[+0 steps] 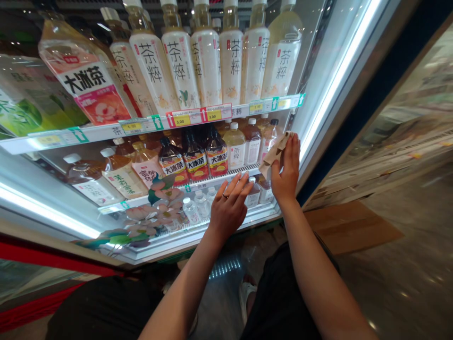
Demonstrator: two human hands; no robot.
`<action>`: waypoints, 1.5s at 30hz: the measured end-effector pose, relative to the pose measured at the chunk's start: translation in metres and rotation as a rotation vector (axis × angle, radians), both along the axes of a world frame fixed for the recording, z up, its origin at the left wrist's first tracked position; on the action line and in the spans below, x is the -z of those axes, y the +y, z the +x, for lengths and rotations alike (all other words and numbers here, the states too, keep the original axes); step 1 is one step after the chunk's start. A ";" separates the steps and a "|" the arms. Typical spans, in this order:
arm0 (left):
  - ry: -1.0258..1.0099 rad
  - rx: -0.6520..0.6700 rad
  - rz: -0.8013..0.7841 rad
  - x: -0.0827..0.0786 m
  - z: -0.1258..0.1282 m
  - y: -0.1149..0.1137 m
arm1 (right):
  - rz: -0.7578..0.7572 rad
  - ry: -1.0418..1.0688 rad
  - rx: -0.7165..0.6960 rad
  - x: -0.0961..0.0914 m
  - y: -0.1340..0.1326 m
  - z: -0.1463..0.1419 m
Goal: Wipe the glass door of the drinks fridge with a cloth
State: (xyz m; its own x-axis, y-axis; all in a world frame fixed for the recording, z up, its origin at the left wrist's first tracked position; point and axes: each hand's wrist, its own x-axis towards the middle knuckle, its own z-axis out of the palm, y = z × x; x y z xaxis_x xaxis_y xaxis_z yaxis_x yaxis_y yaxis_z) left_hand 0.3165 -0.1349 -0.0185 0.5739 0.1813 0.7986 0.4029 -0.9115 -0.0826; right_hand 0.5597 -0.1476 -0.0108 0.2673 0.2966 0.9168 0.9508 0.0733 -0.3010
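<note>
My right hand point(286, 172) presses a folded beige cloth point(271, 158) against the glass front of a lit drinks cooler, near its right edge. The cloth shows between the thumb and fingers and sticks out to the left. Lower and to the left, my left hand point(230, 204) lies against the glass with its fingers stretched out, a ring on one of them, and holds nothing. Behind the glass, several small bottles point(236, 146) of tea stand on the middle shelf, partly covered by the cloth and hands.
Large tea bottles point(180, 71) fill the upper shelf, above a strip of price tags point(182, 119). A flower decal point(166, 203) marks the lower left glass. To the right are the dark door frame point(354, 108), blurred shelving and flat cardboard point(350, 226) on the floor.
</note>
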 end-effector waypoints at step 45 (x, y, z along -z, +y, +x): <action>0.049 0.053 -0.028 -0.010 0.029 0.007 | 0.047 -0.013 -0.011 -0.002 -0.002 -0.011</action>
State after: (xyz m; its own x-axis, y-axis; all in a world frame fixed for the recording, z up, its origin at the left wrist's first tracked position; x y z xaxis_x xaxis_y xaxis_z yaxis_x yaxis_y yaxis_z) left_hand 0.3455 -0.1276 -0.0090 0.6218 0.1712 0.7643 0.3499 -0.9337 -0.0755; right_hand 0.5483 -0.1501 -0.0089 0.2521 0.2564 0.9331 0.9537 0.0978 -0.2845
